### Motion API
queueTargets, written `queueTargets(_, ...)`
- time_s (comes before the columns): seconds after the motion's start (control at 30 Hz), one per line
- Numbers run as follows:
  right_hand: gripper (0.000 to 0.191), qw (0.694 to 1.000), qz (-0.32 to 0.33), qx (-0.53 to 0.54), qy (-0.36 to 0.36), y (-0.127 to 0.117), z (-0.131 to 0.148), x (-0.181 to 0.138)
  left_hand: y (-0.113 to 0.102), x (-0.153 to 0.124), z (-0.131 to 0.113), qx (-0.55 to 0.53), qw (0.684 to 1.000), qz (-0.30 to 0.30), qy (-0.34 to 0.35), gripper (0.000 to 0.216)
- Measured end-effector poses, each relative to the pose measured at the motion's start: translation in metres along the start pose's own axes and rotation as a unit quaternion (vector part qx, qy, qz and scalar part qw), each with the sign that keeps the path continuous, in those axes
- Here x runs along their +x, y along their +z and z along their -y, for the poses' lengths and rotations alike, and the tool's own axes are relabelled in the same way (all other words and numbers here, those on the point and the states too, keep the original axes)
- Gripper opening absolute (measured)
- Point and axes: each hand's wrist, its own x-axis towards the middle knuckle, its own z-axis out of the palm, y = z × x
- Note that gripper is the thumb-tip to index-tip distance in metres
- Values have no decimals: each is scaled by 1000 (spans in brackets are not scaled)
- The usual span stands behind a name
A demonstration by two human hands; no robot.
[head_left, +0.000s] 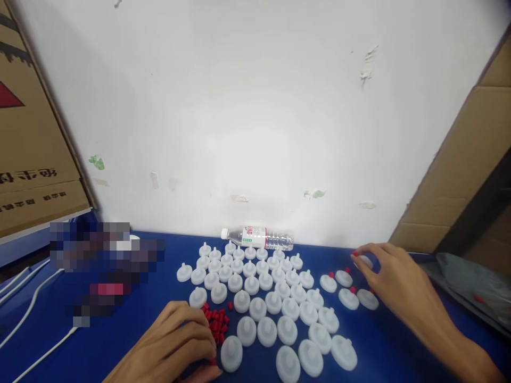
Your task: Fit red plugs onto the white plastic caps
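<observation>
Left hand (175,340): curled low at the near edge of the small red plastic plugs (215,322), fingertips closed on one, it seemed, ready for fitting.
Red plugs: heaped loose just left of the round white plastic caps (259,295), within easy reach.
White caps: laid stem-up in rows on the blue table (120,340).
Right hand (393,282): beyond the caps' right edge, fingers clasping one red-tipped white cap (364,260) among finished ones (347,295), kept apart.
Clear plastic water bottle (259,237): lying behind the caps against the wall.
</observation>
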Motion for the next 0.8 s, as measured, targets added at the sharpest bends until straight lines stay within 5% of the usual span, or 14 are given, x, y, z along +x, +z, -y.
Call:
queueTargets(0.13,26,995,66,-69,2,5,-19,-1,1,-5,6,-8,1000,16,5,2)
queueTargets(0.3,23,974,202,10,99,8,-25,-2,3,-13,13,-21,999,48,7,6)
queueTargets(0.53,39,980,152,107,76,-20,-8,8,5,-14,12,-12,999,46,-5,5)
queueTargets(0.6,39,946,240,215,42,-29,3,9,5,-14,12,-17,999,44,-1,3)
queueTargets(0.7,42,831,420,365,11,-37,18,4,3,-13,12,-17,999,46,-1,2)
queueTargets(0.8,37,738,529,418,14,-43,27,-4,1,-12,11,-16,999,43,-3,3)
